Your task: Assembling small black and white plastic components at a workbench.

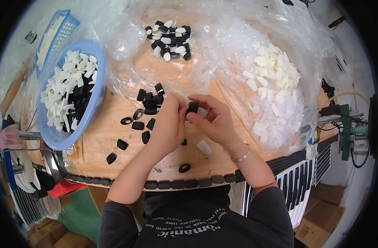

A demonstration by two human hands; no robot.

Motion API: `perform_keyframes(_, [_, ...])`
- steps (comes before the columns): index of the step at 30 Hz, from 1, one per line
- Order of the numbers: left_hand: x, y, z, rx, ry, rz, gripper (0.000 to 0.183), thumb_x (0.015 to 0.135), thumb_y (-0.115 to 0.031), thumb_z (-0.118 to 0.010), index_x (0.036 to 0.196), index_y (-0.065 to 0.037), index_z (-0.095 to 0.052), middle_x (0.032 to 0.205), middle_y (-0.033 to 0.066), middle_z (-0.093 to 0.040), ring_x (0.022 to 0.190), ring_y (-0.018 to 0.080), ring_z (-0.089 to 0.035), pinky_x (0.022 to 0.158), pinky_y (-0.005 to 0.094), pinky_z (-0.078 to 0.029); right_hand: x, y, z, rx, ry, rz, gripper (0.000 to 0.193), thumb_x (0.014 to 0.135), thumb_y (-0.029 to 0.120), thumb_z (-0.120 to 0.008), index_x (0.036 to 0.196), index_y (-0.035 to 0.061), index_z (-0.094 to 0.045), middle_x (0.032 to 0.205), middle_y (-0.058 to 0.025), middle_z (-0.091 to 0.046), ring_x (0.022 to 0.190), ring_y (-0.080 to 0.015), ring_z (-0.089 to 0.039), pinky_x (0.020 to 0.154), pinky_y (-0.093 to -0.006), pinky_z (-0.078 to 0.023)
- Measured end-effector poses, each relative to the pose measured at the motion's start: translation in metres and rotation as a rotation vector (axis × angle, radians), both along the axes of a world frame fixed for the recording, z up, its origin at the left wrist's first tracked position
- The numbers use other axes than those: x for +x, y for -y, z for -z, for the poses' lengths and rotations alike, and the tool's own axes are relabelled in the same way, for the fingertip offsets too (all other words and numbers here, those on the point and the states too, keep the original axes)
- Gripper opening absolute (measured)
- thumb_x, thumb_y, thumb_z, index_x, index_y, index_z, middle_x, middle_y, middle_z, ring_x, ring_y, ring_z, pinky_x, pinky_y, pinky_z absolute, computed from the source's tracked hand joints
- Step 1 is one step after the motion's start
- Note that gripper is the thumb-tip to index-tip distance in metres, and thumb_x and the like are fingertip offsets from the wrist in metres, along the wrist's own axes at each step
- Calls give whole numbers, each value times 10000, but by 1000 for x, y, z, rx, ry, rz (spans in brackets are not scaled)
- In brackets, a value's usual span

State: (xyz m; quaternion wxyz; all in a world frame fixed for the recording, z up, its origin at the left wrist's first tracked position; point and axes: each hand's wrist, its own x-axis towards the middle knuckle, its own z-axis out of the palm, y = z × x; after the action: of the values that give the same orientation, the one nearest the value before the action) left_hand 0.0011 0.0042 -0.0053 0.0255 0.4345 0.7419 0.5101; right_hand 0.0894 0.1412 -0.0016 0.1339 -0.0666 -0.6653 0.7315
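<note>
My right hand (216,124) grips a small black oval cap-like piece (192,107) between thumb and fingers; a pale white part shows just beside it, inside the hand. Close by on the left, my left hand (170,118) is closed, its fingertips pressed together near the black piece, and whatever they pinch is hidden. Several loose black pieces (137,125) lie on the wooden table left of my left hand. Below my right hand rests a white oval piece (204,147). A black ring (184,168) lies near the front edge.
A blue basin (98,89) of white and black pieces stands at the left, with a blue basket (69,25) behind it. Assembled black-and-white pieces (168,40) sit on plastic film at the back. White pieces (276,70) heap on film at the right. Black pads line the table edge (170,184).
</note>
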Motion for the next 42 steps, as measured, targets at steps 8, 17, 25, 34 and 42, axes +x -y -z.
perform_keyframes(8, [5,-3,13,257,366,-26,62,966,-54,-476,1012,-16,-462,862,95,-515,717,159,-484,659,290,-417,2,2,-1,85,-58,112,302,847,-25,-679,1136,-16,-594,971,-61,-656,883,-104,-653,726,-200,-535])
perform_keyframes(17, [-3,1,6,203,340,47,45,941,-52,-539,924,-12,-528,731,11,-532,637,77,-443,590,224,-382,5,-6,-7,158,-46,84,293,835,-17,-703,1114,-3,-614,908,-6,-640,812,-44,-591,673,-175,-479])
perform_keyframes(25, [8,-12,4,319,573,12,50,952,-70,-540,948,-21,-546,730,-12,-526,634,46,-429,569,205,-365,3,-5,-14,135,-46,189,298,828,-13,-710,1100,2,-589,893,-17,-643,806,-55,-616,685,-186,-501])
perform_keyframes(34, [13,2,2,286,672,139,80,963,-57,-526,1003,5,-555,830,0,-611,764,32,-537,684,163,-411,7,-1,-13,29,-220,165,376,803,-24,-730,1032,51,-442,938,-84,-656,812,-108,-645,703,-226,-534])
perform_keyframes(42, [5,-3,8,356,626,155,74,920,16,-538,984,0,-571,868,39,-610,739,88,-563,677,205,-442,10,-4,-22,676,-230,249,308,747,47,-797,945,43,-562,819,-65,-668,695,-125,-659,613,-238,-532])
